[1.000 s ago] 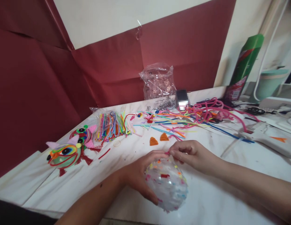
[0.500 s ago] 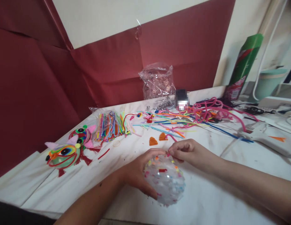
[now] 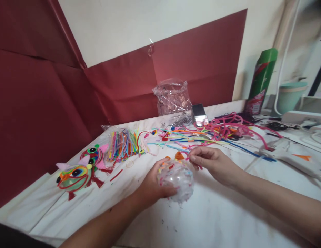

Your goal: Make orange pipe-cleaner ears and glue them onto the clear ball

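Observation:
My left hand (image 3: 153, 186) is wrapped round a clear ball (image 3: 176, 178) speckled with coloured bits, holding it just above the white table (image 3: 227, 220). My right hand (image 3: 213, 162) is closed in a pinch on a short pink pipe cleaner piece (image 3: 195, 164) just right of the ball's top. Two small orange shapes (image 3: 179, 155) lie right behind the ball.
Two finished colourful fish figures (image 3: 80, 168) lie at the left. A bag of coloured sticks (image 3: 121, 143), loose pipe cleaners (image 3: 217, 129) and a clear plastic bag (image 3: 173, 98) fill the back. A glue gun (image 3: 287, 155) lies at the right, near a green box (image 3: 261, 81).
Both hands and the ball have moved away from me and sit higher in view. My right hand has pulled slightly away from the ball's top, still pinching the pink piece.

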Action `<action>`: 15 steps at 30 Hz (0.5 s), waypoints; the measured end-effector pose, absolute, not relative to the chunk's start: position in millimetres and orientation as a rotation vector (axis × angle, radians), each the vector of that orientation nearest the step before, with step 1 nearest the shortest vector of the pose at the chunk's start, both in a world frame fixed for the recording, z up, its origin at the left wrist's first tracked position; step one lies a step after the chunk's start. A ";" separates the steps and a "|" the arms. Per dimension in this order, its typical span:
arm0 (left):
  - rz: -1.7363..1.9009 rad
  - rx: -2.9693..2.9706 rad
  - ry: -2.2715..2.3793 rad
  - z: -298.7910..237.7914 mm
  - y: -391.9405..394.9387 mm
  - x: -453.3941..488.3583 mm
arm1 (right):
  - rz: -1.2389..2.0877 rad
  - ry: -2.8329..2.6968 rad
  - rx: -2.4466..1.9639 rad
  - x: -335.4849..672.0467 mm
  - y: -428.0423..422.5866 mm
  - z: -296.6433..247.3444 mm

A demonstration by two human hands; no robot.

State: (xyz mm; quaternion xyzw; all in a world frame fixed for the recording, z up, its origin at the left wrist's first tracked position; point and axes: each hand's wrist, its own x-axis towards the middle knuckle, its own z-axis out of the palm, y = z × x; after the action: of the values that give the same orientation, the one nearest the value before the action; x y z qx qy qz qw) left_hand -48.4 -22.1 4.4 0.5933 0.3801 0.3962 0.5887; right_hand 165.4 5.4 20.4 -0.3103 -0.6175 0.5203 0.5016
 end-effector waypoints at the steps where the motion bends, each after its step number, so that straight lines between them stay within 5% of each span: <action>1: 0.946 1.367 0.918 9.0 -24.4 -42.7 | 1.239 -1.482 -0.755 166.8 6.6 20.5; 15: 1.043 1.380 0.701 -4.9 -11.4 -32.0 | 1.157 -1.346 -0.650 185.2 24.6 27.1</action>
State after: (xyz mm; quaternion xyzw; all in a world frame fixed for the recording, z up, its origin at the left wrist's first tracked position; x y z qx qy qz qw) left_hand -32.0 -11.4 -4.9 0.5942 0.3019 0.4489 0.5952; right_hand 185.2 24.6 27.1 -0.2789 -0.5772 0.4960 0.5857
